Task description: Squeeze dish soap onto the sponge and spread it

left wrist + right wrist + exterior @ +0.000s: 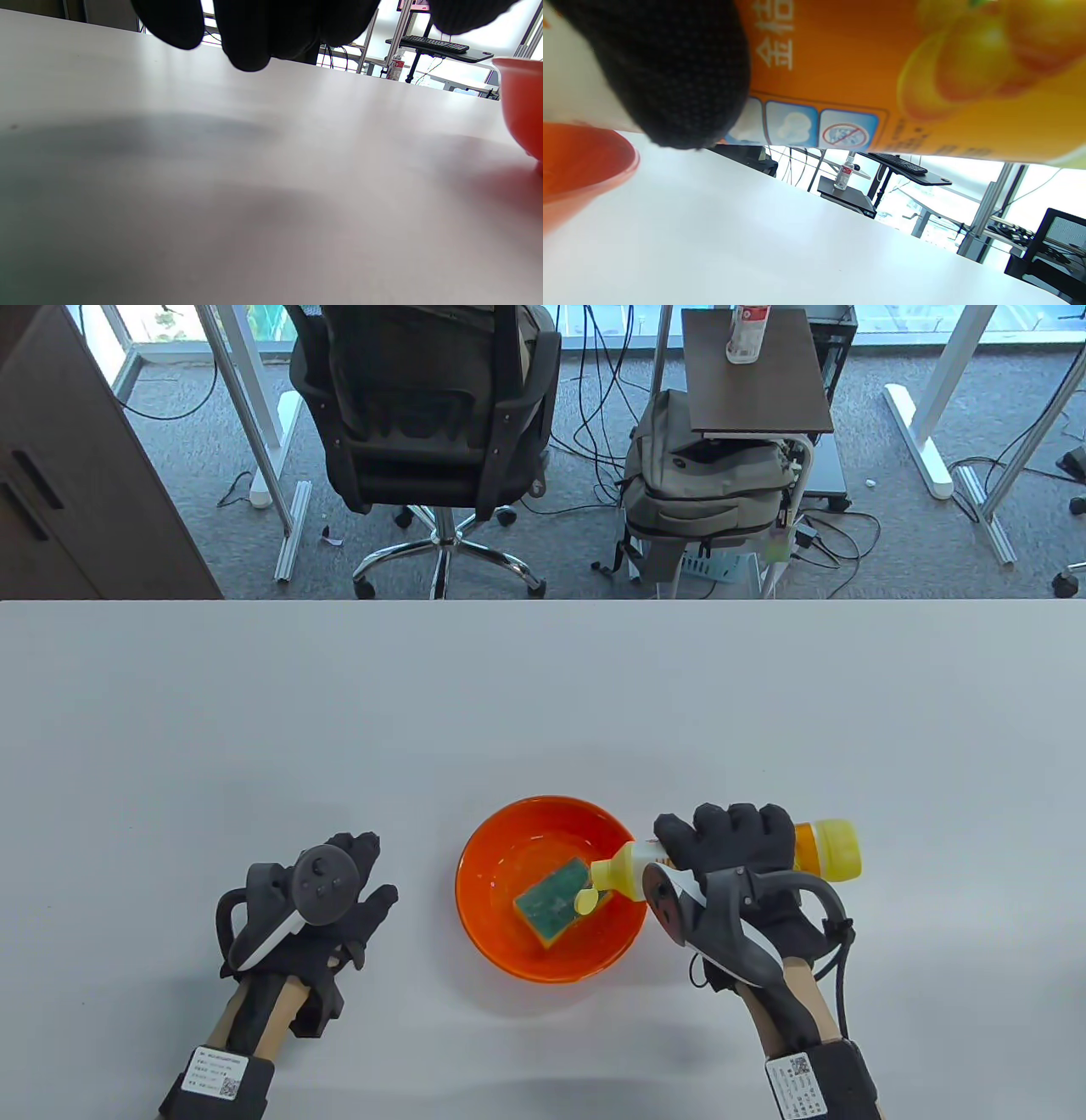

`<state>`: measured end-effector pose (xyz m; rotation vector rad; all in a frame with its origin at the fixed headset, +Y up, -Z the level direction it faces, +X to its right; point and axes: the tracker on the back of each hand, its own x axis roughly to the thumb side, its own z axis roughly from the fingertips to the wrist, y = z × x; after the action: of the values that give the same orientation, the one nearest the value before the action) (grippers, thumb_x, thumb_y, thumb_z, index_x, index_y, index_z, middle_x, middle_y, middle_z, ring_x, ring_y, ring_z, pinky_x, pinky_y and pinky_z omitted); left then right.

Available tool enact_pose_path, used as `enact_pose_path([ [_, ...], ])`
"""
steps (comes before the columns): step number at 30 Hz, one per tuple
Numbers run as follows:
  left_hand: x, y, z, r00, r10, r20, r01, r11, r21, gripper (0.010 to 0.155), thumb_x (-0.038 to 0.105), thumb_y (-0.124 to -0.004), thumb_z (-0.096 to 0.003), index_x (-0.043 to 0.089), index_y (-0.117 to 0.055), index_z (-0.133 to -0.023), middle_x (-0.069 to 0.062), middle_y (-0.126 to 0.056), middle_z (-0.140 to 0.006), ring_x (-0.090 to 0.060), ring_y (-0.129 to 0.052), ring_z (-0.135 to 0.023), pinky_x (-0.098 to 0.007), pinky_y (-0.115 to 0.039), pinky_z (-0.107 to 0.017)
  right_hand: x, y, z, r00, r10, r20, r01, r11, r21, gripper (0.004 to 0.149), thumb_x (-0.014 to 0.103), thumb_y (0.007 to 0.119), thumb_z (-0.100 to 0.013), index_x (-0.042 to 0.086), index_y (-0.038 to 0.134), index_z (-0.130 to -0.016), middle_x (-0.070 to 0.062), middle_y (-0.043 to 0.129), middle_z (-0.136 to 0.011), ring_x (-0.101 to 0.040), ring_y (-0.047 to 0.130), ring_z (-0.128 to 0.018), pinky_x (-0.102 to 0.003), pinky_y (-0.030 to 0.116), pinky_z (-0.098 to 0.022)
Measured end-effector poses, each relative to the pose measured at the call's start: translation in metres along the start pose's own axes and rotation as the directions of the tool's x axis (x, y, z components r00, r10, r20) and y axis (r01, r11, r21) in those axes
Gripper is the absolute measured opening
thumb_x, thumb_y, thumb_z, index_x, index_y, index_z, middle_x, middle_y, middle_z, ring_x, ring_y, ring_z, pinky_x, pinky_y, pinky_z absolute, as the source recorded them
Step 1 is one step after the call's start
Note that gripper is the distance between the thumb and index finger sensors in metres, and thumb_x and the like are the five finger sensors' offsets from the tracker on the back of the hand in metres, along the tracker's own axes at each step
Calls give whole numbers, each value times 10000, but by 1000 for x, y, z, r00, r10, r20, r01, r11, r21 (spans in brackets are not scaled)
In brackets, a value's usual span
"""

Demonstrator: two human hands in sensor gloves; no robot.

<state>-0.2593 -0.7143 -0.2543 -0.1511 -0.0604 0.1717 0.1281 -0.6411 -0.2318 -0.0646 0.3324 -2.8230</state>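
An orange bowl (501, 937) sits on the white table and holds a green and yellow sponge (553, 901). My right hand (730, 848) grips a yellow dish soap bottle (827, 848), tipped on its side with its open flip cap (587, 899) over the sponge. The right wrist view shows the bottle's orange label (882, 63) close up, a gloved finger (670, 72) across it, and the bowl's rim (589, 165) at left. My left hand (339, 899) rests empty on the table left of the bowl, fingers spread. The left wrist view shows its fingertips (250, 29) and the bowl's side (524, 101).
The white table (254, 712) stretches far beyond the bowl on all sides. Beyond its far edge stand an office chair (424, 415), a grey backpack (704, 483) and a small stand with a bottle (747, 335).
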Motion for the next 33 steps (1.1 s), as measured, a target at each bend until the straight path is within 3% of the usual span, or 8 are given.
enact_pose_path([
  [8,0,0,0,1000,2,-1,-2,1000,-2,711,592,-723,-413,283,-645,-1048,-43,-664,-1116,-339,-788,-1028,-621,-651,-742,-22,3,-3,997,22,-78,-20,999,24,743,332,1036,-224,542,760,-881,121,839,-952,-241,839,-910,-564,591,-772],
  [13,-1,-1,0,1000,4,-2,-4,1000,-2,709,593,-722,-413,286,-646,-1047,-44,-664,-1117,-341,-787,-1028,-620,-652,-742,-20,3,-3,997,24,-75,-21,999,38,747,339,1034,-227,539,753,-889,119,839,-953,-241,839,-910,-567,593,-769],
  [33,-1,-3,-1,1000,6,8,-6,1000,-4,704,591,-722,-414,285,-654,-1044,-48,-666,-1115,-342,-787,-1028,-620,-653,-742,59,-2,3,990,3,141,-6,1000,20,753,376,1012,-247,516,713,-924,112,823,-961,-242,843,-896,-562,610,-758],
])
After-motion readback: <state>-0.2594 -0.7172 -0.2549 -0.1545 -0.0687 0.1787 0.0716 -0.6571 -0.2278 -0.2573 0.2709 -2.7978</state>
